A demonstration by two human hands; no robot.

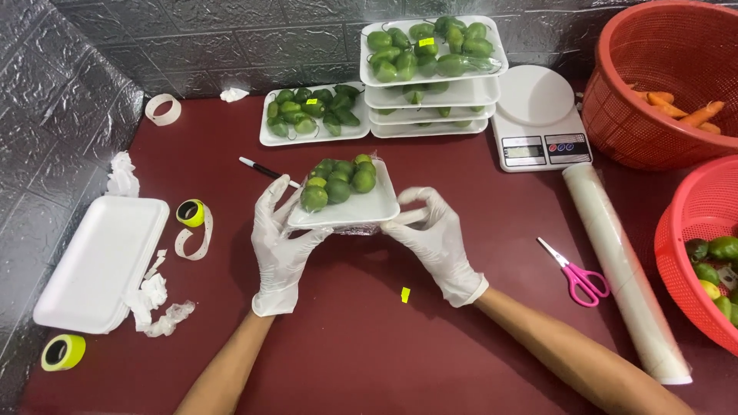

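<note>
A white foam tray of green limes [346, 201] was held above the dark red table [361, 330], gripped at its sides by the gloved left hand [278, 240] and the gloved right hand [435, 234]. Pink-handled scissors [578, 277] lay well apart.

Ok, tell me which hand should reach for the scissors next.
Right. The right hand holds the lime tray on the side where the pink scissors lie; the left hand would have to cross over.

Both gloved hands, left [278, 238] and right [438, 234], hold a white tray [369, 209] of limes [338, 183] above the maroon table [361, 338].
</note>
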